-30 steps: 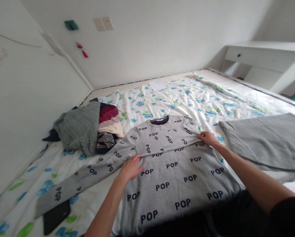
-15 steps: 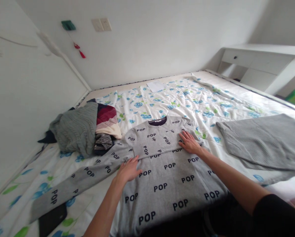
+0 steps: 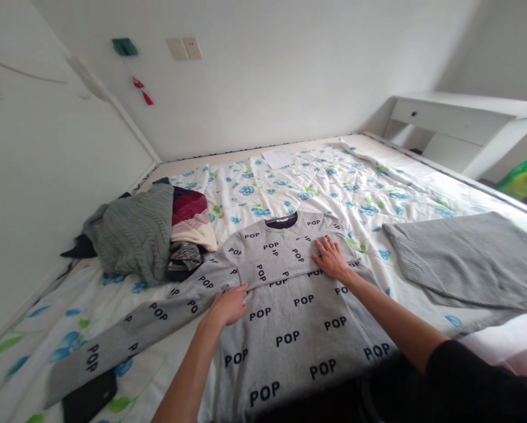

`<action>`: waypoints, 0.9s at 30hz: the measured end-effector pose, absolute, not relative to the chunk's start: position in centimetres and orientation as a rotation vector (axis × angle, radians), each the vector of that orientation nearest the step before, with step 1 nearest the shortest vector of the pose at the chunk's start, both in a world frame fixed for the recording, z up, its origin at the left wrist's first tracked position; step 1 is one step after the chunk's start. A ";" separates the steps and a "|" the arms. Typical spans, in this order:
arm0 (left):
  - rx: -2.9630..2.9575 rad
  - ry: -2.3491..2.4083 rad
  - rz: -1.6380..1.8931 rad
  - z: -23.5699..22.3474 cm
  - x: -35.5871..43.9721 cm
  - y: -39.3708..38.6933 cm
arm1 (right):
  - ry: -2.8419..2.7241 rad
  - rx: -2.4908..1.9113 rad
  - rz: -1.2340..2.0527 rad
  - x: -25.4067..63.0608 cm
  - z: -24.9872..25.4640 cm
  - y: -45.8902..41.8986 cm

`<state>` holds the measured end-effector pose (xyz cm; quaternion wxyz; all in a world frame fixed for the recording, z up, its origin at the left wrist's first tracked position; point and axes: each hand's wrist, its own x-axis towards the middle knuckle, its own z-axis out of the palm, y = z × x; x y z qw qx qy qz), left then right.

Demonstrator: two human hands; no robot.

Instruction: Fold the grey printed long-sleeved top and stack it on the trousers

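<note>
A grey sweatshirt [image 3: 289,335] with a dark repeated "POP" print lies flat on the bed, with a crease or fold running across its middle. Its long sleeve [image 3: 153,314] stretches toward the lower left. My left hand [image 3: 228,305] rests palm down on the fold's edge near that sleeve, holding nothing. My right hand [image 3: 331,258] lies flat on the upper part of the sweatshirt, its fingers spread and pointing toward the dark collar [image 3: 281,221].
A grey ribbed knit garment [image 3: 461,261] lies to the right on the floral quilt [image 3: 316,188]. A heap of clothes [image 3: 144,232] sits left by the wall. A black phone or tablet [image 3: 89,396] lies at lower left, a paper sheet [image 3: 278,157] far back, and a white desk [image 3: 448,120] beyond the bed.
My right hand has slid left from the sweatshirt's right edge toward its middle. My left hand has stayed nearly in place. The camera view has tilted slightly.
</note>
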<state>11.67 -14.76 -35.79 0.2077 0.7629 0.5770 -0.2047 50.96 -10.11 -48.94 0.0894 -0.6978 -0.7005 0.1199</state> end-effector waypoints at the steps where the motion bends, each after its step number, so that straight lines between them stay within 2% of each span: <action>1: 2.170 1.631 -0.521 -35.8 11.9 -14.7 | -2.148 -1.989 0.386 49.3 -48.6 -10.4; 6: 2.412 1.665 -0.107 -38.2 14.1 -14.8 | -2.404 -1.581 0.509 39.5 -47.9 -12.1; 9: 2.395 1.631 -0.133 -41.3 14.5 -15.1 | -2.451 -1.439 0.526 34.9 -47.9 -12.4; 12: 2.341 1.673 -0.233 -43.7 13.8 -15.1 | -2.474 -1.370 0.526 34.1 -47.8 -11.6; 16: 2.275 1.718 -0.327 -44.3 12.7 -14.5 | -2.428 -1.501 0.494 39.9 -48.0 -9.2; 23: 2.245 1.710 -0.400 -43.6 12.4 -14.3 | -1.976 -2.172 0.379 55.2 -49.7 -5.4; 27: 2.216 1.708 -0.402 -43.7 12.4 -14.4 | -1.875 -2.282 0.413 58.7 -50.7 -3.8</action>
